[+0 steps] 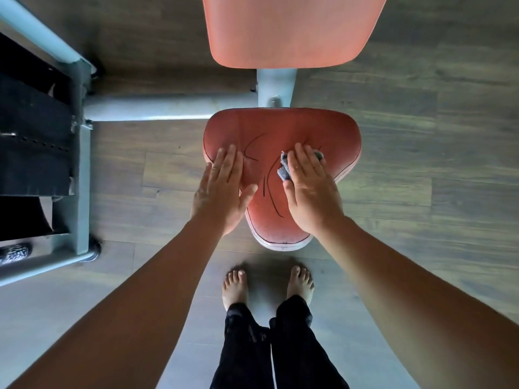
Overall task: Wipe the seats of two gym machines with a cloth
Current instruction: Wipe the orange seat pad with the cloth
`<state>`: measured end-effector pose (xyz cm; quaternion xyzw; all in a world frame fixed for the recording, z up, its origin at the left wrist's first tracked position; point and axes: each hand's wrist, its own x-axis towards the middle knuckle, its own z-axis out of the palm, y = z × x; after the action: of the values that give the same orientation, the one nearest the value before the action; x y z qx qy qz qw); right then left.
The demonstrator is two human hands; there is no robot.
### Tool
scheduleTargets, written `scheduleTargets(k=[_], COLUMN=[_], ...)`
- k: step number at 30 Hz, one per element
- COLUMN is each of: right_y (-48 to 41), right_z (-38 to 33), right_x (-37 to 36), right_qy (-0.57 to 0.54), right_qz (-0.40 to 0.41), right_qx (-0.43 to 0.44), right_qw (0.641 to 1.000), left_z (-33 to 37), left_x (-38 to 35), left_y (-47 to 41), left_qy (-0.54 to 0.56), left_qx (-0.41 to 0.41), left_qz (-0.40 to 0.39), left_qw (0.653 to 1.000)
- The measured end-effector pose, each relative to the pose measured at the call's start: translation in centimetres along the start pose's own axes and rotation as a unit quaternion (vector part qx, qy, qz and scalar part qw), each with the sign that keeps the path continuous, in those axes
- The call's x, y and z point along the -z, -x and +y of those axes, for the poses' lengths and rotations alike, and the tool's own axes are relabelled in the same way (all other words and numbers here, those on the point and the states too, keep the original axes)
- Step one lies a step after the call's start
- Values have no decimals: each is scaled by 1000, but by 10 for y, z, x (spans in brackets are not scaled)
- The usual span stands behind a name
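A grey-brown wood-plank floor [421, 141] fills the view. A pale grey-blue metal machine frame [151, 108] stands on it, and a black stack of weight plates [31, 141] sits inside the frame. Nearer the camera than the frame, the floor looks paler under soft light.

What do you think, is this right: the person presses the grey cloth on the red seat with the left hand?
Not quite: the right hand presses the grey cloth on the red seat. The left hand lies bare on the seat. The head view shows it.
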<state>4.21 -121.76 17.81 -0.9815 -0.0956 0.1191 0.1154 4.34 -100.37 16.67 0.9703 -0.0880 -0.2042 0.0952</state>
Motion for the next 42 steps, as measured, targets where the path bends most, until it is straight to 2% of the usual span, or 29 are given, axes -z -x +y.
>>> scheduleTargets(k=[4, 6, 12, 14, 17, 21, 25, 28, 31, 34, 36, 40, 42], right_y=[-77, -85, 20, 21, -36, -100, -29, 22, -20, -98, -118, -48, -6], right_z=[12, 9, -18, -12, 10, 25, -8, -18, 10, 42, 49, 20, 18], right_x=[10, 9, 4, 4, 8, 9, 2, 0, 6, 16, 17, 13, 7], right_qy=[36, 41, 9, 4, 37, 60, 31, 5, 32, 64, 69, 44, 26], right_qz=[-42, -38, -1, -13, -15, -28, 8, 1, -19, -8, -3, 32, 14], right_qx=[-51, -63, -24, -5, -3, -73, -80, -42, -30, -101, -131, -116, -88], right_qw=[997, 996, 1000, 1000, 999, 995, 996, 999, 999, 993, 989, 992, 996], left_z=[-3, -4, -7, -13, -16, -12, -12, -14, -12, -10, -10, -12, -11], left_x=[-5, -5, 0, 2, 2, 0, 0, -2, -4, -4, -4, -2, -2], left_y=[-1, 0, -5, -11, -16, -16, -18, -17, -17, -16, -17, -17, -18], left_qy=[-3, -1, -5, -13, -18, -6, -3, -1, 1, -1, -5, -8, -4], left_qx=[-11, -10, -21, -29, -39, -29, -34, -37, -36, -28, -29, -33, -34], left_qz=[14, 16, 15, 14, 11, 23, 25, 33, 42, 46, 46, 41, 43], left_qw=[1000, 1000, 1000, 999, 999, 999, 999, 999, 998, 999, 999, 999, 998])
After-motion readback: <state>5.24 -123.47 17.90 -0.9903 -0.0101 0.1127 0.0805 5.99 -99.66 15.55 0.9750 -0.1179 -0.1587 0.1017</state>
